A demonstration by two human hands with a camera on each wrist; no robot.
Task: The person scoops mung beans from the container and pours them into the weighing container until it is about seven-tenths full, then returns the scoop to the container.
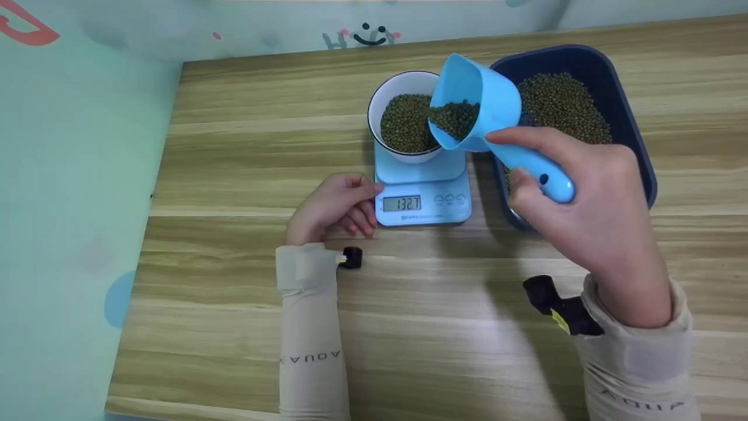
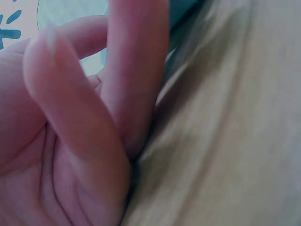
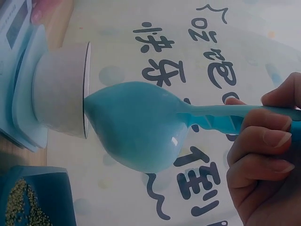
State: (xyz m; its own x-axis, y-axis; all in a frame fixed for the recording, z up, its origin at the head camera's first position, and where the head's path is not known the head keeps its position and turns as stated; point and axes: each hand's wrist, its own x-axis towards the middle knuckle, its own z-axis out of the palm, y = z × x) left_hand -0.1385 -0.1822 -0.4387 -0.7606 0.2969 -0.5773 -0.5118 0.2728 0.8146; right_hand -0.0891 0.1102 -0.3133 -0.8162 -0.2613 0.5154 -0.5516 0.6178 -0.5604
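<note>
Fingers [image 3: 261, 143] round glossy blue scoop [image 3: 141, 127]

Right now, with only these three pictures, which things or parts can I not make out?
- Head view: the near part of the dark blue tray, covered by the right hand.
- Head view: the small print under the scale's display, too small.
- Left wrist view: how the left hand meets the scale, blocked by its fingers.
- Right wrist view: the scoop's contents, hidden by its wall.
</note>
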